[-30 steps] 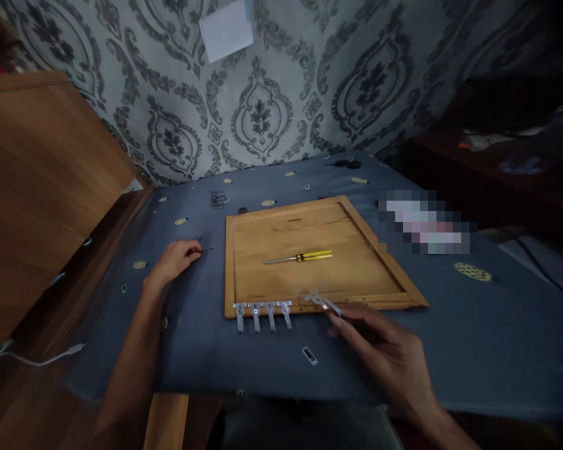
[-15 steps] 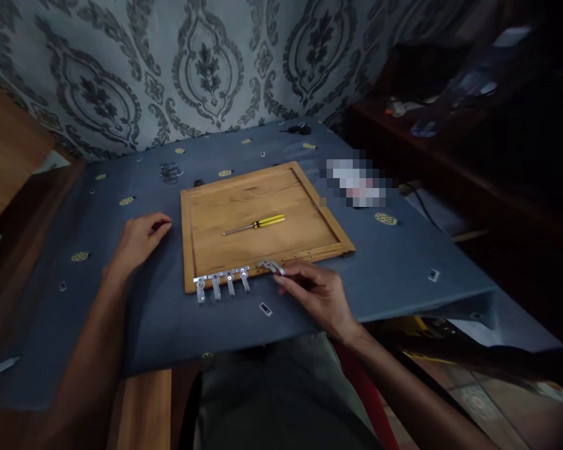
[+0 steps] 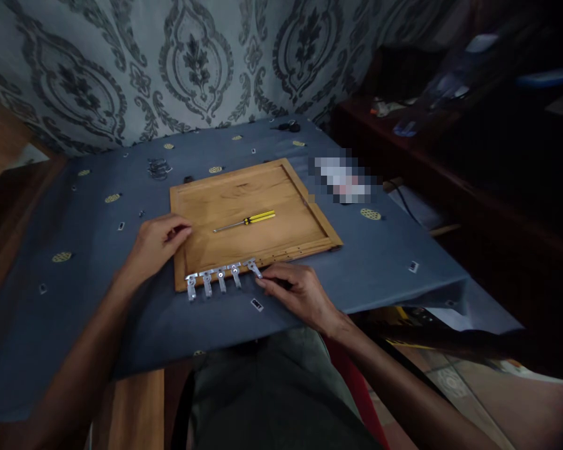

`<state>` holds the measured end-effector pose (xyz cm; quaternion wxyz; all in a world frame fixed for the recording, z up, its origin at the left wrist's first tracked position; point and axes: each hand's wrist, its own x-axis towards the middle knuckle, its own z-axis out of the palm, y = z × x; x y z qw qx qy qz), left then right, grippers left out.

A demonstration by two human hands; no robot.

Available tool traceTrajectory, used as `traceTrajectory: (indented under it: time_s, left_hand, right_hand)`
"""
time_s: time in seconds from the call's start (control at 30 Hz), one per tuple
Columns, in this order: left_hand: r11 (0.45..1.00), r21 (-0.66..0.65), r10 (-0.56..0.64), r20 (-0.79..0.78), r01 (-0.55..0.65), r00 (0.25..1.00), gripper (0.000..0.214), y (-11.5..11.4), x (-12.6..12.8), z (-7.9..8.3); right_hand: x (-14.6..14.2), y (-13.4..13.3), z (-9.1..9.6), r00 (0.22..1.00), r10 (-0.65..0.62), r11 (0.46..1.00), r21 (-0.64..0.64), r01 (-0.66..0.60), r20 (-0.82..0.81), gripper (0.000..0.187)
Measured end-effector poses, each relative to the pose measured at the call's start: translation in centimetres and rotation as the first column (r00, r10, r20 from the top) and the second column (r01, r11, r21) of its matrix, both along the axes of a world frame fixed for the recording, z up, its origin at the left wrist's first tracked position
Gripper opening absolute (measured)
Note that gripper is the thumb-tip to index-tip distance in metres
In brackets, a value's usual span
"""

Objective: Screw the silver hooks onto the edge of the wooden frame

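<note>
A framed wooden board [image 3: 281, 187] lies on a table covered with a blue cloth [image 3: 385, 262]. A yellow-handled screwdriver [image 3: 246, 220] rests on the board's middle. Several small metal brackets [image 3: 213, 279] line the board's near edge. My right hand [image 3: 293, 290] pinches the rightmost bracket [image 3: 253, 267] at that edge with its fingers closed. My left hand [image 3: 157, 240] rests at the board's left rim, fingers curled together; whether it holds anything is not clear.
A small dark part [image 3: 256, 304] lies on the cloth in front of the brackets. A coil of metal pieces [image 3: 158, 167] sits at the back left. A dark cabinet [image 3: 450, 156] stands on the right, patterned wallpaper behind. My lap is below the table edge.
My right hand carried the bracket leftward to the end of the row on the board's edge. My left hand moved right from the cloth onto the board's left rim. The view swung right.
</note>
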<state>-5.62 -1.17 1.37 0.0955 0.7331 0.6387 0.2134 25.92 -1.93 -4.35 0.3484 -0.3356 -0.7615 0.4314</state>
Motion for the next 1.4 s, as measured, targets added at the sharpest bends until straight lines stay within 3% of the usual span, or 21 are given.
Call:
traceTrajectory:
  time_s: [0.17,0.3,0.67,1.4]
  left_hand:
    - [0.944,-0.151,-0.279,0.104,0.292,0.955,0.020,0.3,4.9,0.2]
    - [0.892,-0.224,-0.374,0.122,0.393,0.919,0.020,1.0,6.5,-0.7]
    - [0.844,-0.280,-0.402,0.237,0.458,0.884,0.017,1.4,6.5,-1.3]
    - [0.846,-0.271,-0.393,0.263,0.459,0.881,0.015,1.4,6.9,-1.6]
  right_hand:
    - [-0.7,-0.9,0.0,0.998,-0.030,1.000,0.005,0.030,0.062,0.021]
    - [-1.2,-1.3,-0.1,0.992,-0.072,0.997,0.004,0.072,0.100,0.019]
    - [-1.3,-1.6,-0.1,0.989,-0.098,0.995,0.022,0.096,0.109,0.019]
    - [-1.4,-1.7,-0.2,0.984,-0.120,0.992,0.053,0.114,0.134,0.021]
